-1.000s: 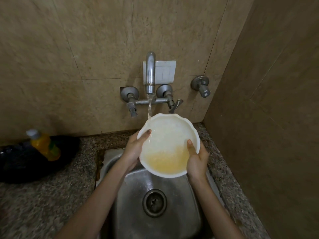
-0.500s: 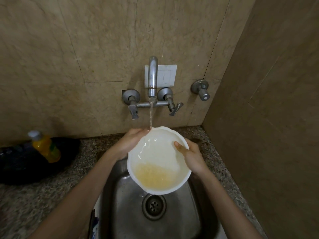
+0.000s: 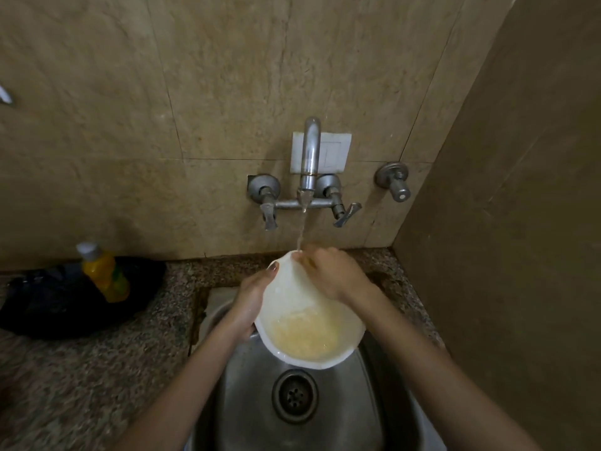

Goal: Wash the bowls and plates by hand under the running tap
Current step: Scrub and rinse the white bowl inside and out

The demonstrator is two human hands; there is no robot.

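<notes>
Rinsing a white bowl (image 3: pixel 305 323) under the tap (image 3: pixel 308 167) — over the sink (image 3: pixel 325 428).
Left hand (image 3: pixel 250 302) clasps the rim; right hand (image 3: pixel 330 275), loosely curled, rubs inside — best kept tilted so yellowish water drains.

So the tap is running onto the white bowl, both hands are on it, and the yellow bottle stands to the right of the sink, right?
Not quite. In the head view the yellow bottle stands left of the sink, not right. The rest holds: tap running, left hand and right hand on the white bowl.

One bowl (image 3: pixel 305 320), two hands, one tap (image 3: pixel 309 164), one yellow bottle (image 3: pixel 104 275).
</notes>
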